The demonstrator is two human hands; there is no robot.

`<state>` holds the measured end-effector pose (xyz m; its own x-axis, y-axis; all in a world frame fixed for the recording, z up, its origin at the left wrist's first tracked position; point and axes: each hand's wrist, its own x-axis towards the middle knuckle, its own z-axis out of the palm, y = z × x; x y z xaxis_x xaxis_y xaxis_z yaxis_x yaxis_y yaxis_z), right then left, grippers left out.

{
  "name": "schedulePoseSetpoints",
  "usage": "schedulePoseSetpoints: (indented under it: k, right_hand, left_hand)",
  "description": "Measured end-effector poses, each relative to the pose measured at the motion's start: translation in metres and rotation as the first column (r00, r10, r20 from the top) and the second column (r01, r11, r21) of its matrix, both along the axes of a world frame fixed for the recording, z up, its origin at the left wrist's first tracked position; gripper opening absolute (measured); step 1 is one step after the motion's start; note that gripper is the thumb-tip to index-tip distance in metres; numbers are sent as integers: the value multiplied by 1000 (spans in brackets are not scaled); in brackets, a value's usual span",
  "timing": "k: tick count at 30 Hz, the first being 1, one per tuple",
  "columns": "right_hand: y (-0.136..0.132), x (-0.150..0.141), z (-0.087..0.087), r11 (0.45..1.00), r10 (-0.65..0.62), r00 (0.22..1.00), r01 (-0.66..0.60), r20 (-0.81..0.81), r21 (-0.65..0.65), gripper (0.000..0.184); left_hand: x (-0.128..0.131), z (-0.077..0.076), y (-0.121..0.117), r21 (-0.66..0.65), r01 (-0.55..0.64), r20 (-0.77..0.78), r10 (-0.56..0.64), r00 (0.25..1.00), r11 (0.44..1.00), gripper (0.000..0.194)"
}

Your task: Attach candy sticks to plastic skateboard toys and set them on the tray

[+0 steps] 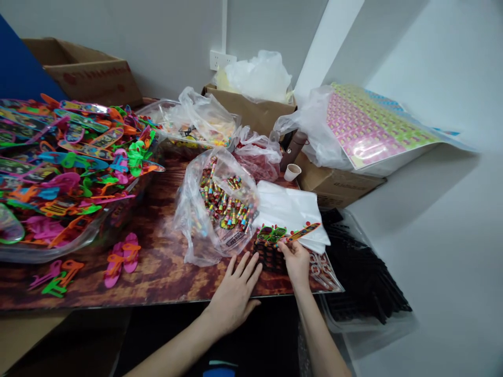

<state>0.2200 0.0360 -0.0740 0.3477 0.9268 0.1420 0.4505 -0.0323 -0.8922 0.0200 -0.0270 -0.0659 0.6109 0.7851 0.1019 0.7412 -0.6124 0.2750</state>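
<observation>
My left hand [238,293] lies flat at the table's front edge, fingers spread, holding nothing. Its fingertips are beside a black gridded tray [271,257]. My right hand [296,262] is over the tray's right part, thumb and fingers pinched together; what is between them is too small to make out. Just beyond those fingers are green-rimmed toy pieces [272,234] like small glasses and a long orange patterned toy [304,232]. Behind the tray lie white plastic bags [291,207]. An open clear bag of small colourful tubes [228,204] stands left of them.
A large clear bin [78,251] heaped with bright plastic toys fills the left. Pink toy slippers [122,259] and loose clips [58,277] lie before it. A paper cup [292,172] and brown bottle [294,149] stand behind. Black trays fill a bin [365,272] at right.
</observation>
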Motion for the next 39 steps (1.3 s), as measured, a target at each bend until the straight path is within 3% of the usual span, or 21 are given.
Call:
schedulePoseSetpoints:
  k: [9,16,26,31,33,35,37,39]
  right_hand:
    - [-7,-11,2,997,4,974,-21,225,72,21]
    - [-9,-13,-8,995,-46,951,15,304,103,25]
    - [-6,-11,2,996,41,927,-65,373,52,25]
    - [-6,-8,2,998,28,932,-46,362,42,30]
    - [-8,-5,5,997,58,943,-74,326,37,31]
    - [-13,-5,10,994,26,956,-57,291,98,35]
    - [-24,-13,17,961,-148,958,81,246,263,41]
    - [-40,-31,25,895,-299,917,174,265,410,31]
  left_hand:
    - [0,0,1,2,0,-13,0,1000,1000,73]
    - [1,0,1,25,-4,-18,5,1000,1000,72]
    - [3,-4,0,38,-8,-27,9,1000,999,72]
    - [1,7,-1,-32,-11,52,13,999,999,83]
    - [-8,13,-4,-78,-23,150,34,988,997,89]
    - [-25,18,-7,-110,-43,267,71,961,993,82]
    - [-51,20,-11,-112,-124,386,158,909,986,58]
    - [-83,21,-16,-103,-297,487,308,817,949,34]
